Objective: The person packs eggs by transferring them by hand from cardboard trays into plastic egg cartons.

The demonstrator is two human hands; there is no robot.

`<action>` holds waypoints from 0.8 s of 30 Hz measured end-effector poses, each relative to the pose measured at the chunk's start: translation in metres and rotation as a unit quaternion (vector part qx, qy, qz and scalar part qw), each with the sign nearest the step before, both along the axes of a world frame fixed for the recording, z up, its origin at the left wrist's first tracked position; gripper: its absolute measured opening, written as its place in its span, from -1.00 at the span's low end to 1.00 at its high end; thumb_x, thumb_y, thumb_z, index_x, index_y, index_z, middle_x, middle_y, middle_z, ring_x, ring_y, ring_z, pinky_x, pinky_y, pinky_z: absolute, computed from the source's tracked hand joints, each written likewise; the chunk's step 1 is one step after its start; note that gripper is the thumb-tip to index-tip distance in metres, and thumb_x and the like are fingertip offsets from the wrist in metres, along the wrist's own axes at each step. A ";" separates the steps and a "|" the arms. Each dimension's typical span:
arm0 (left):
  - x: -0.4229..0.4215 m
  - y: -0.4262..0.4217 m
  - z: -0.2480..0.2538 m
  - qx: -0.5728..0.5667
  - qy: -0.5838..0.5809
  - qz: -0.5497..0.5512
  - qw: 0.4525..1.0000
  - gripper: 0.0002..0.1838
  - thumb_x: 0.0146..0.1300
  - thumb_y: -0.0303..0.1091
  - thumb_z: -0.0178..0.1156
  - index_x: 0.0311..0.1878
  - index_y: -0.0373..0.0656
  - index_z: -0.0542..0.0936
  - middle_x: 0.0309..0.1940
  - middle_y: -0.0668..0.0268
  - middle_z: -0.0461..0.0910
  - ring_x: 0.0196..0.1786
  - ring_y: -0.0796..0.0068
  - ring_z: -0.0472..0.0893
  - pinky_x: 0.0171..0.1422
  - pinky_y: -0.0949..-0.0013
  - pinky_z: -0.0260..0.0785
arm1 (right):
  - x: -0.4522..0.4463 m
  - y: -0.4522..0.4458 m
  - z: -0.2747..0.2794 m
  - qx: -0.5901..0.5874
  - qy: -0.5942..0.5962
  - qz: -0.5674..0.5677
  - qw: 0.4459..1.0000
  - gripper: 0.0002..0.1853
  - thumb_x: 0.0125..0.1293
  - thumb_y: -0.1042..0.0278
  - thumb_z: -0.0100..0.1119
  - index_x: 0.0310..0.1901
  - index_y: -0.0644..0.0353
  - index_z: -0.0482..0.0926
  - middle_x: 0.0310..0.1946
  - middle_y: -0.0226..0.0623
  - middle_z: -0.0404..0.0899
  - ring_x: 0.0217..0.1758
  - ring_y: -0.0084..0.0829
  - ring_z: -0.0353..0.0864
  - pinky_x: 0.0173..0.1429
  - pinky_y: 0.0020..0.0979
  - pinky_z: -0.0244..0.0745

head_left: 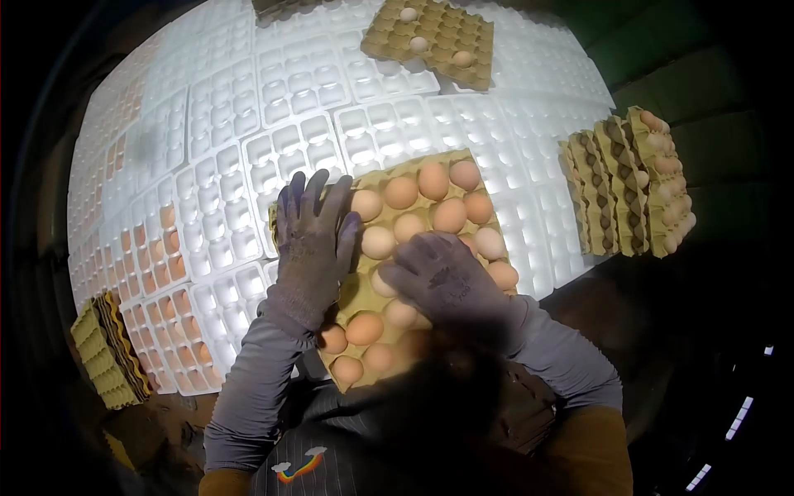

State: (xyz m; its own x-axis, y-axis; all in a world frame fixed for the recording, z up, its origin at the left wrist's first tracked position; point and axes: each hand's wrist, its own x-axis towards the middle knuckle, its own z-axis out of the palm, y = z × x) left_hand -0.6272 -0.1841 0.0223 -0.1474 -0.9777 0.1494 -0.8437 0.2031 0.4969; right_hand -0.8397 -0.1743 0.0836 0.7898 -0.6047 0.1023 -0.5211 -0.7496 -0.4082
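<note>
Though only left-side plastic cartons [163, 293] look filled, eggs [401, 192] sit in the pulp tray [354, 296], left hand [317, 236] spread at its edge, right hand [445, 279] curled over them (pinching any? can't tell).

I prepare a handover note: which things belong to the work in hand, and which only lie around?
In use, apparently:
left hand
right hand
central tray
its eggs
white cartons

Seemingly aside:
far tray
stacked trays at right
stacked trays, lower left

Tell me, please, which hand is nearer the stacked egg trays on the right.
Right. The right hand is over the near tray, left of the stacked egg trays; the left hand is farther away, at the near tray's left edge.
</note>
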 end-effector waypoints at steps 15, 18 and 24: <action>-0.011 -0.007 0.001 0.027 -0.013 0.038 0.999 -0.47 0.39 -0.26 0.21 0.41 -0.07 0.46 0.40 -0.03 0.35 0.53 -0.23 0.20 0.62 -0.22 0.00 | -0.024 -0.053 0.006 0.076 -0.172 -0.057 0.980 -0.66 0.27 0.38 0.31 0.08 0.19 0.59 -0.01 -0.18 0.57 0.00 -0.21 0.65 0.04 -0.26 0.62; -0.012 -0.008 0.002 0.026 -0.013 0.039 0.999 -0.47 0.38 -0.27 0.21 0.41 -0.07 0.47 0.40 -0.02 0.34 0.52 -0.24 0.20 0.62 -0.24 -0.01 | -0.049 -0.153 -0.016 0.144 -0.314 -0.253 0.904 -0.60 0.25 0.49 0.39 0.13 0.19 0.62 0.07 -0.22 0.60 -0.09 -0.42 0.68 -0.09 -0.42 0.62; -0.014 -0.007 0.005 0.027 0.009 0.053 0.998 -0.50 0.35 -0.32 0.26 0.36 -0.05 0.52 0.38 -0.02 0.36 0.50 -0.26 0.22 0.58 -0.26 0.05 | -0.087 -0.380 -0.124 0.082 -0.239 -0.423 0.870 -0.65 0.29 0.48 0.34 0.11 0.28 0.68 -0.13 -0.12 0.76 -0.16 -0.34 0.75 -0.06 -0.39 0.61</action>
